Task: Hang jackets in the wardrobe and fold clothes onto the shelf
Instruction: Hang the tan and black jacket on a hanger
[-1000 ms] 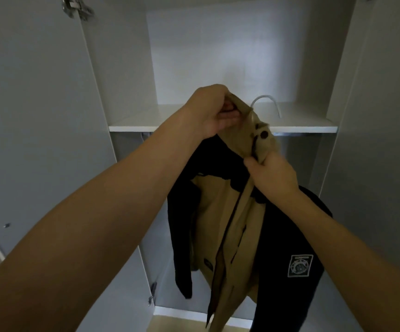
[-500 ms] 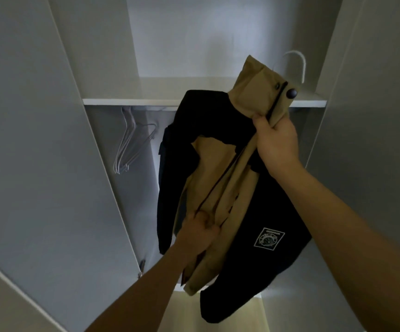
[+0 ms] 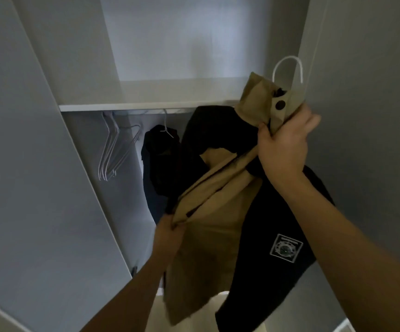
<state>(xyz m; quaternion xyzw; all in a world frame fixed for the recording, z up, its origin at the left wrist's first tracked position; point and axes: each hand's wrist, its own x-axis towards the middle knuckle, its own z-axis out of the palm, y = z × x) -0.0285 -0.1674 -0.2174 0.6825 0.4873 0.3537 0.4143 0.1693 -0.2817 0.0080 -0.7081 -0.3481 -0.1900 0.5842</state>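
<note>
Both your hands grip the tan-and-black jacket (image 3: 220, 226): right hand (image 3: 282, 149) at the collar, left hand (image 3: 167, 232) newly dropped to the front edge; hanger hook (image 3: 287, 68) nears the rail.

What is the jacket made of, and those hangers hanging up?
The jacket looks like soft woven cloth, matt tan and black: it creases and bunches where each hand grips it. Its button is dark, perhaps plastic or metal. The hangers look like thin wire with a smooth white coat, being slim, bent and pale; the metal underneath is a guess.
</note>
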